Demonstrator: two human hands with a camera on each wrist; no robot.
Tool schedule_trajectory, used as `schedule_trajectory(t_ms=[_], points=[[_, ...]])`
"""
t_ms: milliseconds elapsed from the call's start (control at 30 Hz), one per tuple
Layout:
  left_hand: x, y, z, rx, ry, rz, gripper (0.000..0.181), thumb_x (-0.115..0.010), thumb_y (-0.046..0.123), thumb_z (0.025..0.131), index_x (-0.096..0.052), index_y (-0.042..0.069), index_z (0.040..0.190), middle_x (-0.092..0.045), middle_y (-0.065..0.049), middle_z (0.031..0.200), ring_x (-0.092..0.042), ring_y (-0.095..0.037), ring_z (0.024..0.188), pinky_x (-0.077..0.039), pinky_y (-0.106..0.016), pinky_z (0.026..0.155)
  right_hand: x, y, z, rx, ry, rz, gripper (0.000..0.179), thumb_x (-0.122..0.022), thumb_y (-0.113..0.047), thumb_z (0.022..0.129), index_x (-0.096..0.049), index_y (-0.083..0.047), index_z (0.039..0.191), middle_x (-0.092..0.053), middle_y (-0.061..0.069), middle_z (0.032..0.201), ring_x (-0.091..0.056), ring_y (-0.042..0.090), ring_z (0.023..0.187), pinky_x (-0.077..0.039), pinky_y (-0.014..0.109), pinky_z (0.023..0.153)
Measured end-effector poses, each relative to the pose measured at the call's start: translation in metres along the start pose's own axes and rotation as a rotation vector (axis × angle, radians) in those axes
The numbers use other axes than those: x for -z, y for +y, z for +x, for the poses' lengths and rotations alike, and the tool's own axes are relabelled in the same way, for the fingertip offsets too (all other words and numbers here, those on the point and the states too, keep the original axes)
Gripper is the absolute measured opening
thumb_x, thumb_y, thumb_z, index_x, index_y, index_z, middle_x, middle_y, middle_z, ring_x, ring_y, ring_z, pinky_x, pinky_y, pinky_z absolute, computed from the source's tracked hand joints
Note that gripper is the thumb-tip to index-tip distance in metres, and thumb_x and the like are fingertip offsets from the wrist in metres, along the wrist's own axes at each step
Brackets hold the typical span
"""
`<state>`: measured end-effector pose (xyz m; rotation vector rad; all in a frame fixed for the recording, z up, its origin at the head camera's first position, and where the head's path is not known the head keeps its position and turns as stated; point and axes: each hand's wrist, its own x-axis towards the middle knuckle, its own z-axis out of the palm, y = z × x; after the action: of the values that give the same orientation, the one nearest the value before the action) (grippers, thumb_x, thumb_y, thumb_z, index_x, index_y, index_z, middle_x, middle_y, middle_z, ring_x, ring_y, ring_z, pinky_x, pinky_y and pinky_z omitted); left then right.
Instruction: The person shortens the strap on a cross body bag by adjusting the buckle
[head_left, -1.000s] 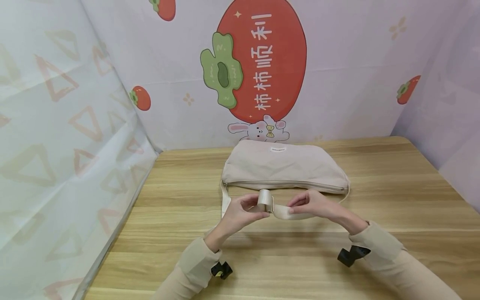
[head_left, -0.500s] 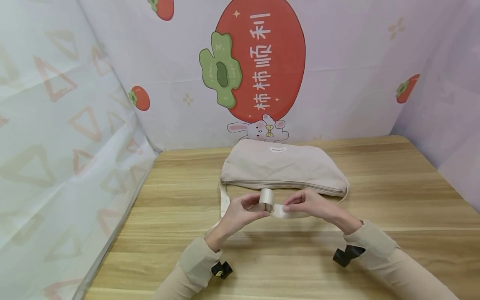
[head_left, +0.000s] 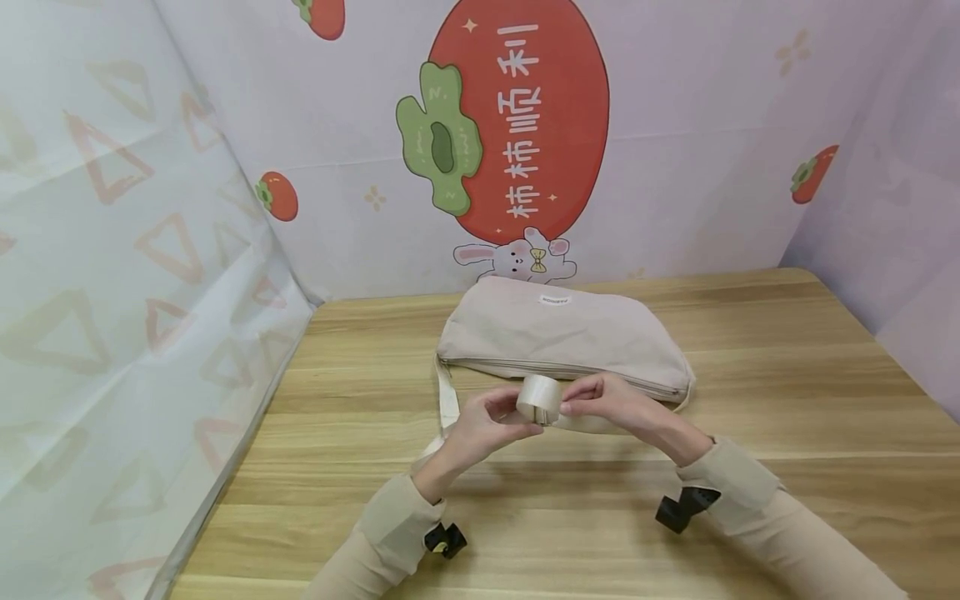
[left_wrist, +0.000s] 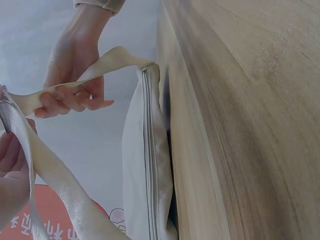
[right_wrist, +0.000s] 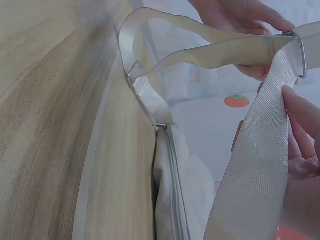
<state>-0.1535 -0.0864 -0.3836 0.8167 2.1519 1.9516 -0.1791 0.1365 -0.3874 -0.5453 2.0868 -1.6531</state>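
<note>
A beige shoulder bag (head_left: 562, 329) lies on the table, zipper side toward me. Its woven strap (left_wrist: 60, 180) is lifted in front and passes through a metal slider buckle (right_wrist: 302, 57). My left hand (head_left: 476, 429) pinches the strap by the buckle. With thumb and fingers, my right hand (head_left: 618, 406) pinches the strap just to the right of the buckle. Between the hands a strap loop (head_left: 540, 396) bulges upward. A second metal ring (right_wrist: 133, 72) sits on the strap near the bag's left end. The right fingertips are partly hidden behind the strap in the right wrist view.
The wooden table (head_left: 360, 500) extends to both sides of the bag and in front of it. A white patterned cloth (head_left: 337, 217) hangs behind, and another drapes along the left side.
My right hand has moved left, close to the left hand, and the strap loop at the buckle has grown wider. The left hand stays nearly still.
</note>
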Motion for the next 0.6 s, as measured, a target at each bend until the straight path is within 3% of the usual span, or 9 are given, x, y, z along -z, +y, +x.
schedule_trajectory(t_ms=[433,600], points=[[-0.0037,-0.0022,0.0023,-0.013,0.015,-0.006,0.040,-0.071,-0.005,0.069,-0.058,-0.007,0.107,-0.060,-0.021,0.105,-0.058,-0.012,0.094,-0.046,-0.029,0.084,-0.0040,-0.0022,0.0029,-0.018,-0.011,0.014,0.023,-0.060,-0.011,0.082,-0.061,0.007,0.097,-0.066,0.005,0.087,-0.060,0.010,0.082,-0.046,0.024,0.074],[-0.0031,-0.0016,0.0018,0.005,0.016,-0.004,0.039,-0.071,-0.002,0.070,-0.059,-0.006,0.107,-0.060,-0.020,0.105,-0.058,-0.013,0.095,-0.046,-0.029,0.084,-0.0034,-0.0070,0.0005,0.072,-0.001,-0.047,0.025,-0.061,-0.012,0.083,-0.060,0.006,0.101,-0.064,0.009,0.094,-0.059,0.011,0.086,-0.046,0.023,0.077]])
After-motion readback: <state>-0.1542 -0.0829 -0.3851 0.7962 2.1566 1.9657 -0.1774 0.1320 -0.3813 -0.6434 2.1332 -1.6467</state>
